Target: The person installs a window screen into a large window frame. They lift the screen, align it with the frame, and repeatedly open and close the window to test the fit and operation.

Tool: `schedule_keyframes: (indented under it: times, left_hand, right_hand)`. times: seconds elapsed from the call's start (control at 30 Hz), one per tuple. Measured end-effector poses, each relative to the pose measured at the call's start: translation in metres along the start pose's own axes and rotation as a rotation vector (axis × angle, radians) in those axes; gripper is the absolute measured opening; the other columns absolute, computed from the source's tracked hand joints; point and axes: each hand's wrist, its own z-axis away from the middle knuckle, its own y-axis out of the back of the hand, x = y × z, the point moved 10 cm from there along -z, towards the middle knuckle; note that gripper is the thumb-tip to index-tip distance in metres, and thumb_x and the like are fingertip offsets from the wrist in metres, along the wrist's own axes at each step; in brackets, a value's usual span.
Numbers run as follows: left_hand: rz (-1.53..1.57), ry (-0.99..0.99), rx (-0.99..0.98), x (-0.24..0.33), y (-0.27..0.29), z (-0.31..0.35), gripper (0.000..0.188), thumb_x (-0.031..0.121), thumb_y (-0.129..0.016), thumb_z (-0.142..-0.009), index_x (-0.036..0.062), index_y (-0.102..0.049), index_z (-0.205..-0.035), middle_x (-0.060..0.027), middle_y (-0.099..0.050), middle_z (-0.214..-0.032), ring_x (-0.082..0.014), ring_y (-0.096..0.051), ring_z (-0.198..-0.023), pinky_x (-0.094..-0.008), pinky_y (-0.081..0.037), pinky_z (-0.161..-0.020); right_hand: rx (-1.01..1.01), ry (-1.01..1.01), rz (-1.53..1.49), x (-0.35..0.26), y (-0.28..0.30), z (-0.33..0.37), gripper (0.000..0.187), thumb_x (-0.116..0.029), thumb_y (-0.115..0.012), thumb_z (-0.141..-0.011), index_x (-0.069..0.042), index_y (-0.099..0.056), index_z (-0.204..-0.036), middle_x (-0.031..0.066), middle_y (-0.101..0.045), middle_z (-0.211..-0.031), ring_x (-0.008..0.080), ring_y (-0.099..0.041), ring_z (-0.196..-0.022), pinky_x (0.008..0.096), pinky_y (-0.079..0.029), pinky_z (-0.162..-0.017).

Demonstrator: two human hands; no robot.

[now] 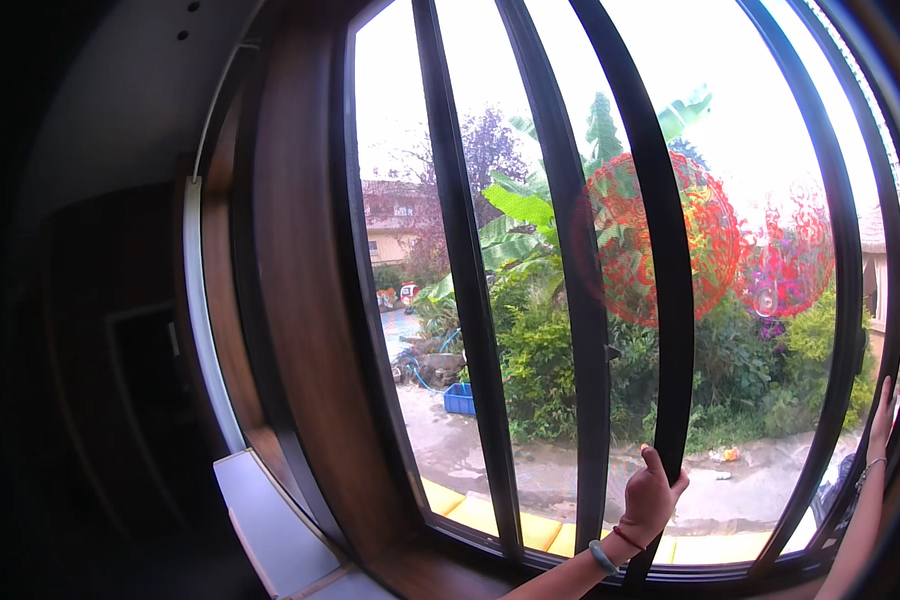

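My left hand [650,497] is wrapped round the lower part of a dark vertical window bar [673,340], its thumb on the near side. A green bangle [603,558] and a red cord [628,539] circle that wrist. Over at the far right, my right hand [881,418] lies with fingers stretched upward along the dark window frame [895,300]. A thin bracelet sits on its wrist. Whether the right palm presses on the frame is hard to make out. Round red paper-cut decorations [710,240] show on the glass behind and beside the bar.
More dark bars [460,220] stand to the left, inside a brown wooden window surround [315,260]. Yellow tiles [490,515] line the outer sill. Outside are green bushes [540,370], paving and a blue crate [459,398]. A white-topped ledge [270,520] juts at lower left.
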Motion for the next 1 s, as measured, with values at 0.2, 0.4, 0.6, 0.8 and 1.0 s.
schedule_keyframes:
  times: [0.2, 0.4, 0.6, 0.8, 1.0]
  left_hand:
    - [-0.017, -0.078, 0.032, 0.006, 0.005, 0.002, 0.05, 0.024, -0.066, -0.076, -0.0048, -0.031, -0.097, -0.0133, -0.051, -0.049, -0.0327, -0.054, -0.044, -0.0387, -0.044, -0.041]
    - [-0.074, -0.069, 0.032, 0.003, 0.01, 0.001, 0.048, 0.026, -0.066, -0.075, -0.0024, -0.032, -0.092, -0.0153, -0.05, -0.049, -0.0342, -0.055, -0.046, -0.0407, -0.044, -0.041]
    - [-0.1, -0.056, 0.027, 0.004, 0.003, 0.0, 0.048, 0.027, -0.066, -0.075, -0.002, -0.032, -0.092, -0.0151, -0.05, -0.05, -0.0341, -0.055, -0.047, -0.0405, -0.044, -0.042]
    - [-0.048, -0.009, -0.015, 0.004, -0.013, 0.002, 0.052, 0.028, -0.069, -0.073, 0.0004, -0.03, -0.093, -0.0163, -0.052, -0.055, -0.0371, -0.055, -0.051, -0.0425, -0.045, -0.046]
    - [-0.055, -0.07, 0.032, -0.001, 0.001, 0.001, 0.05, 0.029, -0.066, -0.076, -0.0025, -0.032, -0.096, -0.0138, -0.051, -0.05, -0.0333, -0.055, -0.046, -0.0405, -0.044, -0.042]
  right_hand:
    - [-0.083, -0.095, -0.112, -0.017, -0.026, 0.031, 0.077, -0.054, -0.04, -0.088, 0.003, -0.024, -0.136, 0.0202, -0.028, -0.14, 0.0291, -0.025, -0.132, 0.0344, -0.02, -0.107]
    - [-0.253, -0.188, -0.04, -0.095, -0.056, 0.113, 0.085, -0.058, -0.042, -0.085, 0.005, -0.018, -0.137, 0.0236, -0.024, -0.141, 0.0297, -0.023, -0.132, 0.0333, -0.021, -0.107]
    - [-0.362, -0.062, -0.345, -0.1, -0.089, 0.127, 0.045, -0.047, -0.05, -0.088, -0.004, -0.043, -0.079, 0.0002, -0.037, -0.068, 0.0092, -0.036, -0.065, 0.0266, -0.036, -0.058]
    - [-0.348, -0.061, -0.486, -0.179, -0.066, 0.162, 0.047, -0.049, -0.049, -0.088, -0.002, -0.051, -0.082, 0.0016, -0.048, -0.069, 0.0091, -0.042, -0.065, 0.0251, -0.037, -0.06]
    - [-0.339, -0.098, -0.294, -0.202, -0.078, 0.191, 0.072, -0.062, -0.047, -0.082, 0.008, -0.053, -0.099, 0.0153, -0.057, -0.086, 0.0226, -0.052, -0.082, 0.0325, -0.041, -0.076]
